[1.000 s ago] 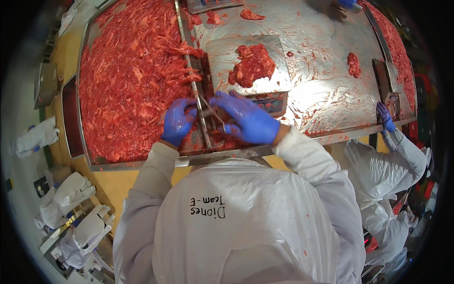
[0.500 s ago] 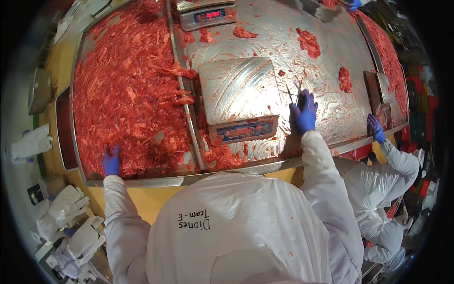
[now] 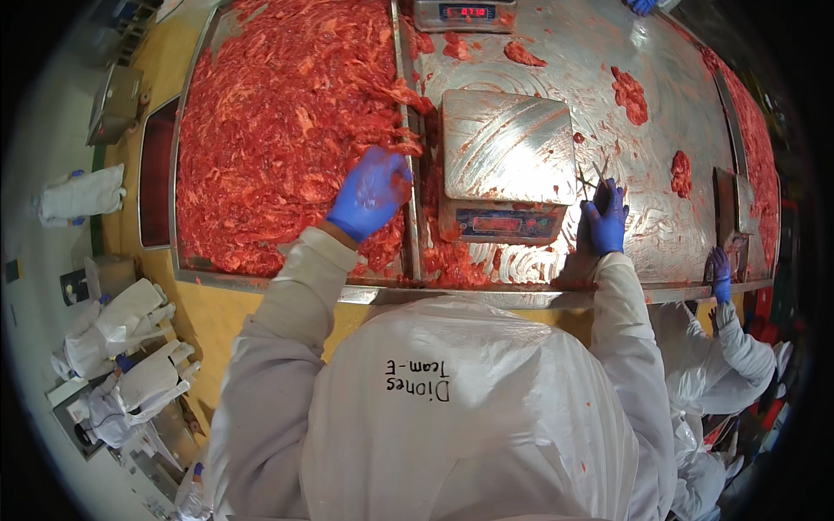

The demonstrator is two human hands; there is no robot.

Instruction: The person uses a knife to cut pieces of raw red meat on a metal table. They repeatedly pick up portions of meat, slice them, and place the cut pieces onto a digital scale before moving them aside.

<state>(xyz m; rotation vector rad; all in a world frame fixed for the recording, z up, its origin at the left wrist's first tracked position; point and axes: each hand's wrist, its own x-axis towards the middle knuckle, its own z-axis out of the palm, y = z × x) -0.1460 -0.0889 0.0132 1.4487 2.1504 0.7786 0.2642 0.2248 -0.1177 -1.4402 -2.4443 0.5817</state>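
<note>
My left hand (image 3: 369, 195), in a blue glove, is raised over the right part of a deep bed of raw red meat (image 3: 269, 139). Its fingers are closed round a piece of that meat (image 3: 400, 187), most of which the hand hides. In my right hand (image 3: 607, 219), also blue-gloved, is a pair of scissors (image 3: 594, 178), the blades apart and pointing away from me. That hand rests low over the steel table, just right of a scale with a flat steel platform (image 3: 504, 148). Some meat smears mark the platform.
A metal divider (image 3: 408, 156) separates the meat bed from the steel worktop (image 3: 669, 113). On the worktop lie small meat clumps (image 3: 630, 95). A second scale (image 3: 465, 16) stands at the far side. To my right, a co-worker's gloved hand (image 3: 720, 276) is at the table edge.
My left hand has come up and right from the near left of the meat bed and now grips some meat. My right hand stays beside the scale with the scissors. The view has shifted left.
</note>
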